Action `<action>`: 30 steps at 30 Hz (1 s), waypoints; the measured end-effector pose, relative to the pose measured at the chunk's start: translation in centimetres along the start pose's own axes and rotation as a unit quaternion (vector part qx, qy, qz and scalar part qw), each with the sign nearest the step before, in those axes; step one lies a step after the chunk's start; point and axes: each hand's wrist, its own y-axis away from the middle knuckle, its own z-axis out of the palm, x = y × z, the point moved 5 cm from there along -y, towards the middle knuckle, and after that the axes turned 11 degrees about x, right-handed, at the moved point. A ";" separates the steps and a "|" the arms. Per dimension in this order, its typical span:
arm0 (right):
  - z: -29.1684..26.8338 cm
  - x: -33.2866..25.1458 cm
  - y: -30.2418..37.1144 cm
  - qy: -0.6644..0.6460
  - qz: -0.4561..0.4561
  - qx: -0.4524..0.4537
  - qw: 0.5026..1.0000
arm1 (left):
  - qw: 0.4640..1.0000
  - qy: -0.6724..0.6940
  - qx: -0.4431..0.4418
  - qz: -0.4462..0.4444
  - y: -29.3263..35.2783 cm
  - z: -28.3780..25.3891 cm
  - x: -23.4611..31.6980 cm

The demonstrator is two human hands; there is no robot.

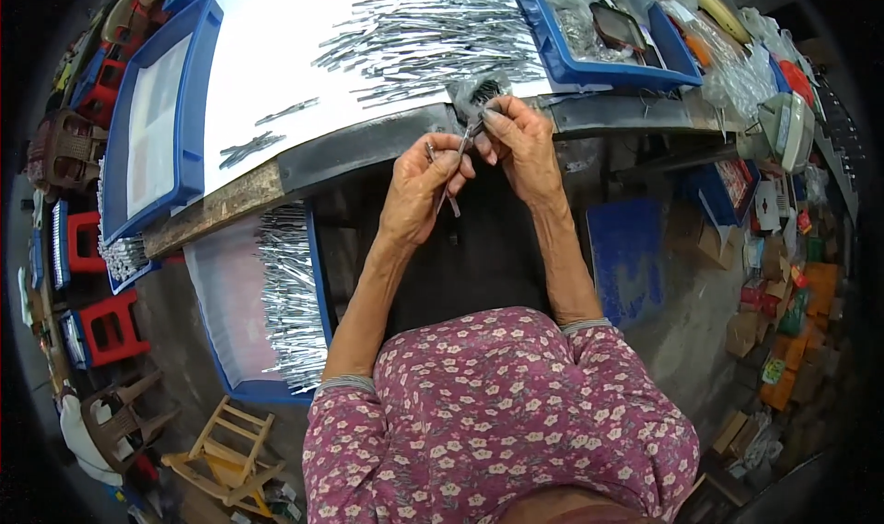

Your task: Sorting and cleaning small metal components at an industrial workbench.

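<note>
My left hand is closed round a thin metal rod whose upper end points at my right fingertips. A short pale end sticks out below that hand. My right hand pinches close to the rod's upper end; whatever lies between its fingertips is too small to make out. Both hands are just in front of the table's dark edge. Beside the right fingertips, a small clear plastic bag with dark little pieces sits at that edge. Beyond it, a large pile of thin silvery metal rods covers the white tabletop.
A few rods lie apart at the left. Blue trays flank the work surface: one at the left, another at the right with plastic bags. Below the table, a blue tray holds many rods. Red stools and a wooden chair stand left.
</note>
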 end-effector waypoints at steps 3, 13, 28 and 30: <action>-0.4 0.5 0.2 -0.003 0.001 -0.011 1.000 | 0.999 -0.030 0.011 0.006 0.2 0.1 -0.5; -0.6 0.9 1.2 -0.007 0.020 -0.010 1.000 | 0.996 -0.076 0.039 0.035 1.1 -0.1 -1.3; -0.5 0.0 1.9 0.108 -0.083 0.004 0.991 | 0.997 -0.060 0.045 0.034 1.8 -0.4 -1.4; -0.9 0.2 1.9 0.154 -0.081 0.006 0.985 | 0.997 -0.054 0.046 0.033 1.8 -0.4 -1.5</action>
